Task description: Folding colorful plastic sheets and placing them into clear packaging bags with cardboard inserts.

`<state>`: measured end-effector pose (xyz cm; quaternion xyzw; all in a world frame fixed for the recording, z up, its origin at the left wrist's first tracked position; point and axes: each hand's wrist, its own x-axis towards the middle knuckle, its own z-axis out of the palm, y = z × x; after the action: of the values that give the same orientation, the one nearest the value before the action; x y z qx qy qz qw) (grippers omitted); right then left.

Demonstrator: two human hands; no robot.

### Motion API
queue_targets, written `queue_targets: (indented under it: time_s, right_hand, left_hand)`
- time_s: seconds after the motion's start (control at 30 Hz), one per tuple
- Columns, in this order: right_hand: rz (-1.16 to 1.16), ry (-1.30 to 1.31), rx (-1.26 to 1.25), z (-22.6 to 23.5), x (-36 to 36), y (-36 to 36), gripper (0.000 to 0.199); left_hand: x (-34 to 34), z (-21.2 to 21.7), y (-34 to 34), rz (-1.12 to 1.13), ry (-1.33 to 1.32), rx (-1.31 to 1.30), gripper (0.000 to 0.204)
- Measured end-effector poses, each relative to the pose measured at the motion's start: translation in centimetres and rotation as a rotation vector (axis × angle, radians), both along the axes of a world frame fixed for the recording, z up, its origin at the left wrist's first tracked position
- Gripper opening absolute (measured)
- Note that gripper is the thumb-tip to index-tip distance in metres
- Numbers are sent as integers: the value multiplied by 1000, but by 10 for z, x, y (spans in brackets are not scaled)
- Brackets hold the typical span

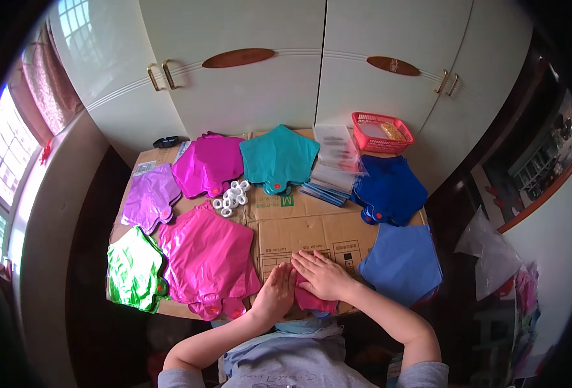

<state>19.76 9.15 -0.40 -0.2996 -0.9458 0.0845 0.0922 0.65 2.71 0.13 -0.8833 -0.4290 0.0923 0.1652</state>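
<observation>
The folded pink foil piece [312, 302] lies at the near edge of the bench [299, 226], on the cardboard. My right hand [324, 275] presses flat on it, fingers stretched, gripping nothing. My left hand [274, 294] stands beside, open, touching its edge. I think I am flattening it; next needs firm, even pressure.

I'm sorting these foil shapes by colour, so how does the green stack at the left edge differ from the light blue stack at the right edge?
The green stack is shiny and crinkled, throwing bright glare; the light blue stack looks matte and smooth. The green stack lies beside the left hand, past a pink stack; the light blue stack lies next to the right hand. Both are flat star-like foil shapes lying on the cardboard.
</observation>
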Motion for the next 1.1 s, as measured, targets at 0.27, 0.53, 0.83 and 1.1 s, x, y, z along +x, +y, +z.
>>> queue_targets:
  time_s: [0.27,0.53,0.83,1.1]
  right_hand:
    - [2,-20,36,-5,0,-2,64]
    - [19,-34,38,0,-1,-2,66]
    - [-50,-25,17,4,-1,-35,69]
    - [-100,226,-313,2,12,-59,62]
  left_hand:
    - [-21,10,-9,-223,-399,-124,50]
    - [-24,20,-30,-266,-586,-244,49]
    - [-10,-13,-59,-275,-636,74,27]
    - [-16,-14,-60,-273,-952,59,25]
